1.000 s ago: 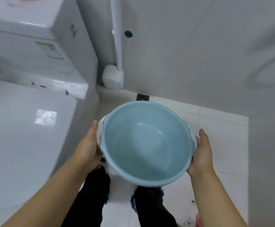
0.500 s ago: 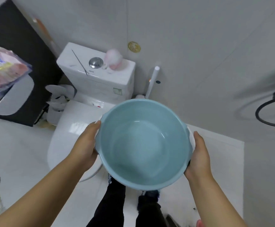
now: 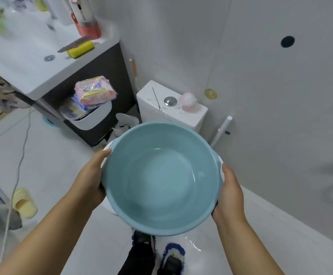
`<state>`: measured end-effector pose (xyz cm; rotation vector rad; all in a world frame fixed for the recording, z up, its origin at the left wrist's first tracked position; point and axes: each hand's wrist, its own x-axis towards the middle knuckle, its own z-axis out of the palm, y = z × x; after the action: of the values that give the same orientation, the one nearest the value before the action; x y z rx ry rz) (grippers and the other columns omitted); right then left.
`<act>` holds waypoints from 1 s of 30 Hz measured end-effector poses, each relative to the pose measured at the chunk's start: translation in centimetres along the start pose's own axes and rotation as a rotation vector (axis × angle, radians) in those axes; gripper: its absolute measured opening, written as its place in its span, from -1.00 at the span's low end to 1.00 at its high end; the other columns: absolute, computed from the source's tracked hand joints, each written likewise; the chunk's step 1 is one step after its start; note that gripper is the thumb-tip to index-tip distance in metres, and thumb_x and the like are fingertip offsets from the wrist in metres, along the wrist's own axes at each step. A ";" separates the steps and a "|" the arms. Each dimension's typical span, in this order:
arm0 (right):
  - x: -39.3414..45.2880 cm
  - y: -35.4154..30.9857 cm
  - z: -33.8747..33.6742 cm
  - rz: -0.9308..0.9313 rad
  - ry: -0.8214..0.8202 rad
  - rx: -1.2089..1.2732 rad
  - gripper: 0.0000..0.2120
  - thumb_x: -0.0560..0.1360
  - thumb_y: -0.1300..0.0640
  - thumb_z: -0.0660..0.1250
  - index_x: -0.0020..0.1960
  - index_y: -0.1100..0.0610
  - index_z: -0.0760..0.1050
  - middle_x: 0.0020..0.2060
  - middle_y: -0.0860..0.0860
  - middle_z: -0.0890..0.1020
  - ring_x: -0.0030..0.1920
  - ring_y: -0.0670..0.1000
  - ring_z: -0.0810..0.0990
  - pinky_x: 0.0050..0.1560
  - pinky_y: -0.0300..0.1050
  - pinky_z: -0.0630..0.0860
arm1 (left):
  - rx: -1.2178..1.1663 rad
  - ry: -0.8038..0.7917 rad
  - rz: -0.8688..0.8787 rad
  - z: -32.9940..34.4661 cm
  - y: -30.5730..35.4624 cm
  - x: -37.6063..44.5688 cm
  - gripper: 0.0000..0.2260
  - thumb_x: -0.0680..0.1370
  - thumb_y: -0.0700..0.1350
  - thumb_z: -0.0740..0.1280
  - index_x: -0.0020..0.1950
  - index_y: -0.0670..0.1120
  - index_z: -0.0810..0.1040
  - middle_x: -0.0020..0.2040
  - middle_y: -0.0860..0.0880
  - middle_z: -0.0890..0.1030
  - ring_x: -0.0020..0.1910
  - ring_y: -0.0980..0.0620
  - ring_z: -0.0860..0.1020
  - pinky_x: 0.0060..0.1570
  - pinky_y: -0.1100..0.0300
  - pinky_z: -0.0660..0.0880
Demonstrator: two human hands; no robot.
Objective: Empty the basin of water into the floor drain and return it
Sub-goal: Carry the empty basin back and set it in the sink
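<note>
Basin (image 3: 161, 179) held level betw. both hands, over the floor by the toilet (image 3: 171, 110).
We grip opp. rims: left hand (image 3: 91, 181) & right hand (image 3: 230, 197), fingers curled under; looks empty, sink surface (image 3: 22, 62) lies up-left.

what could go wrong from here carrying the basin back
1. The floor by the feet shows wet glints, so a step there could slip.
2. A cord trails across the floor on the left; a foot could catch it on the way to the sink.
3. The left hand and right hand grip the basin only at its rim handles, so a bump against the toilet tank could jar it loose.
</note>
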<state>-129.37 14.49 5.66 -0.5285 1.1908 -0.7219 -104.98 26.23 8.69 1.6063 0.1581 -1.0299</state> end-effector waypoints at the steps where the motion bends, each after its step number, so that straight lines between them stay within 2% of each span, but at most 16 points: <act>1: -0.1 -0.1 0.8 -0.004 -0.013 -0.002 -0.63 0.24 -0.15 0.40 -0.03 -0.01 0.50 -0.10 0.07 0.54 -0.10 0.10 0.51 -0.03 0.05 0.45 | -0.012 0.014 0.007 -0.7 0.5 -0.4 -0.76 0.58 0.06 0.31 0.11 -0.04 0.64 -0.14 -0.08 0.75 -0.22 -0.04 0.69 -0.17 0.06 0.56; 5: -0.5 0.0 5.6 -0.016 -0.081 -0.043 -0.71 0.32 -0.10 0.37 -0.11 0.08 0.49 -0.12 0.05 0.55 -0.12 0.09 0.52 -0.05 0.05 0.44 | -0.071 0.061 0.044 -4.5 2.5 -0.9 -0.77 0.58 0.04 0.30 0.13 -0.03 0.63 -0.11 -0.06 0.75 -0.17 -0.05 0.69 -0.13 0.03 0.56; 7: -0.5 0.1 7.8 -0.049 -0.080 -0.073 -0.59 0.29 -0.10 0.38 -0.13 0.24 0.47 -0.14 0.05 0.55 -0.13 0.10 0.52 -0.06 0.06 0.45 | -0.094 0.078 0.060 -6.1 3.4 -0.6 -0.76 0.58 0.03 0.30 0.15 -0.04 0.63 -0.12 -0.05 0.75 -0.17 -0.05 0.69 -0.13 0.03 0.56; 8: -0.4 0.5 9.4 -0.060 -0.082 -0.106 -0.58 0.28 -0.11 0.39 -0.13 0.25 0.49 -0.14 0.06 0.57 -0.14 0.10 0.54 -0.05 0.08 0.49 | -0.111 0.087 0.071 -7.4 4.0 -0.3 -0.75 0.57 0.04 0.31 0.16 -0.04 0.63 -0.11 -0.05 0.75 -0.16 -0.05 0.69 -0.13 0.03 0.56; 11: -0.9 1.5 14.2 -0.071 -0.077 -0.120 -0.79 0.39 -0.08 0.39 -0.12 0.06 0.63 -0.07 0.11 0.67 -0.07 0.12 0.65 0.08 0.16 0.57 | -0.134 0.097 0.099 -11.2 6.1 1.0 -0.73 0.56 0.05 0.32 0.17 -0.04 0.64 -0.06 -0.08 0.74 -0.18 -0.06 0.70 -0.14 0.03 0.56; 14: -1.3 2.7 18.8 -0.083 -0.047 -0.117 -0.72 0.43 -0.09 0.38 0.03 0.05 0.66 0.06 0.05 0.71 0.07 0.12 0.70 0.18 0.26 0.56 | -0.161 0.081 0.122 -14.8 8.4 2.6 -0.72 0.56 0.02 0.31 0.21 -0.05 0.63 -0.05 -0.08 0.74 -0.19 -0.05 0.70 -0.18 0.06 0.58; 16: -1.8 4.6 23.8 -0.098 -0.038 -0.124 -0.75 0.42 -0.09 0.38 0.02 0.00 0.67 0.05 0.02 0.72 0.08 0.14 0.70 0.17 0.27 0.57 | -0.175 0.065 0.140 -18.8 11.0 4.5 -0.71 0.58 0.01 0.29 0.24 -0.06 0.61 -0.07 -0.07 0.73 -0.21 -0.05 0.69 -0.26 0.09 0.59; 19: -2.9 6.9 30.8 -0.128 -0.035 -0.130 -0.88 0.44 -0.06 0.38 -0.16 -0.08 0.68 -0.07 -0.05 0.72 0.05 0.13 0.70 0.15 0.23 0.58 | -0.203 0.096 0.151 -24.2 14.9 7.5 -0.68 0.58 0.00 0.31 0.29 -0.07 0.59 0.03 -0.11 0.71 -0.18 -0.06 0.68 -0.27 0.10 0.58; 20: -3.2 7.5 32.7 -0.123 -0.037 -0.128 -0.88 0.43 -0.06 0.38 -0.19 -0.09 0.67 -0.10 -0.07 0.72 0.03 0.12 0.71 0.14 0.22 0.59 | -0.216 0.093 0.157 -25.9 16.0 8.3 -0.67 0.58 0.00 0.31 0.30 -0.07 0.58 0.09 -0.13 0.70 -0.14 -0.07 0.67 -0.23 0.08 0.57; 22: -4.1 8.5 36.5 -0.115 -0.066 -0.145 -0.87 0.42 -0.08 0.39 -0.14 -0.06 0.66 -0.10 -0.03 0.72 -0.02 0.12 0.71 0.10 0.21 0.59 | -0.216 0.081 0.162 -28.9 18.1 9.8 -0.65 0.57 0.00 0.31 0.32 -0.08 0.57 0.16 -0.15 0.68 -0.06 -0.10 0.66 -0.17 0.06 0.57; 24: -4.2 9.7 41.4 -0.100 -0.117 -0.178 -0.79 0.32 -0.08 0.41 -0.14 0.02 0.65 -0.13 0.02 0.70 -0.11 0.11 0.69 0.06 0.21 0.59 | -0.250 0.090 0.178 -32.4 21.0 11.7 -0.66 0.57 0.00 0.31 0.31 -0.09 0.57 0.15 -0.15 0.68 -0.07 -0.09 0.67 -0.17 0.06 0.57; 26: -4.3 10.4 45.4 -0.122 -0.159 -0.206 -0.81 0.23 -0.07 0.40 -0.23 0.02 0.58 -0.20 0.06 0.63 -0.20 0.10 0.59 -0.09 0.12 0.56 | -0.269 0.120 0.189 -34.8 23.2 13.6 -0.66 0.57 0.00 0.32 0.30 -0.10 0.58 0.14 -0.14 0.69 -0.11 -0.06 0.68 -0.18 0.07 0.57; 28: -3.7 10.9 48.7 -0.150 -0.184 -0.214 -0.87 0.27 -0.04 0.41 -0.25 -0.01 0.58 -0.22 0.04 0.61 -0.21 0.10 0.57 -0.13 0.07 0.49 | -0.289 0.121 0.192 -36.5 25.2 15.3 -0.66 0.58 0.00 0.31 0.31 -0.09 0.58 0.13 -0.13 0.69 -0.12 -0.05 0.68 -0.17 0.06 0.57; 30: -2.9 11.1 51.4 -0.150 -0.170 -0.188 -0.87 0.35 -0.03 0.41 -0.19 0.01 0.65 -0.19 0.06 0.69 -0.17 0.12 0.63 -0.07 0.09 0.55 | -0.307 0.117 0.201 -37.4 26.7 16.9 -0.67 0.58 0.00 0.30 0.30 -0.08 0.58 0.11 -0.12 0.70 -0.12 -0.05 0.69 -0.17 0.05 0.58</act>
<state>-78.36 23.93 14.91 -0.8273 1.0734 -0.6810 -59.07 42.22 14.83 1.3715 0.2181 -0.7188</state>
